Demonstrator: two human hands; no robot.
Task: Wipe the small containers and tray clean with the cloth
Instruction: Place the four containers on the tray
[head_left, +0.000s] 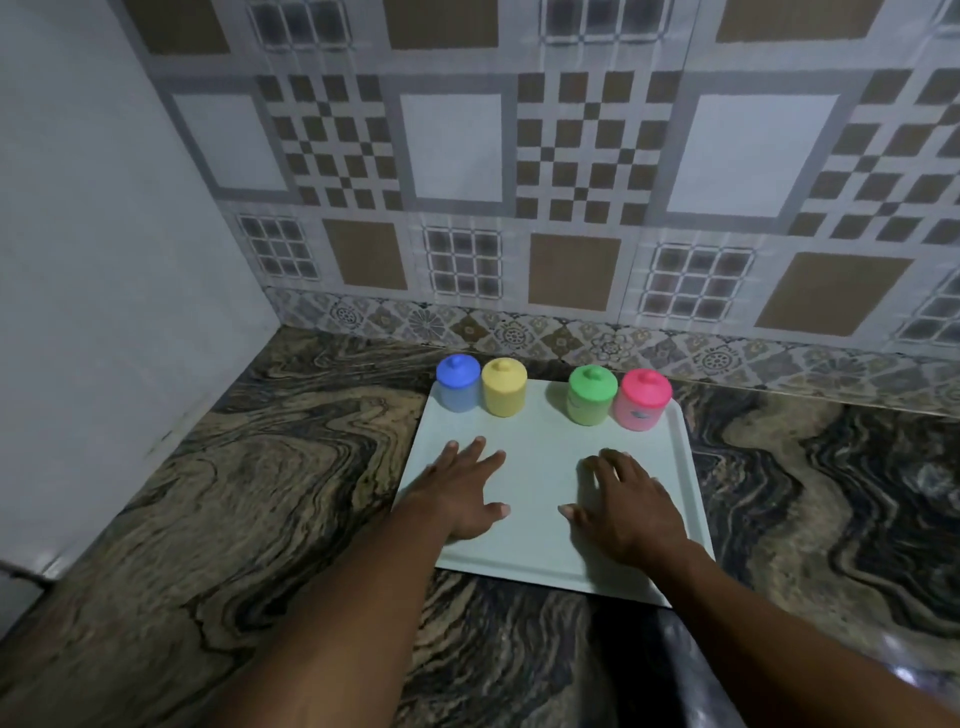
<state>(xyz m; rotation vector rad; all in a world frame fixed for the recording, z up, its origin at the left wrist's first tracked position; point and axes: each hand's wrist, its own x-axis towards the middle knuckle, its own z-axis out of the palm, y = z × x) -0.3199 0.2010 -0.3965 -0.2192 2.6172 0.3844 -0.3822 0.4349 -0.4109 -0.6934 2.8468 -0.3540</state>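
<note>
A pale rectangular tray (540, 447) lies on the marbled counter. Along its far edge stand small lidded containers: a blue one (457, 383), a yellow one (504, 387), a green one (591, 395) and a pink one (641, 399). My left hand (465, 493) rests flat on the tray's left half, fingers spread. My right hand (628, 504) lies flat on the right half, fingers straight. Neither hand holds anything. No cloth is in view.
The dark swirled stone counter (270, 493) runs to a patterned tile wall (519, 208) at the back and a plain pale wall (93, 260) on the left. The counter's front edge (691, 670) drops off at lower right.
</note>
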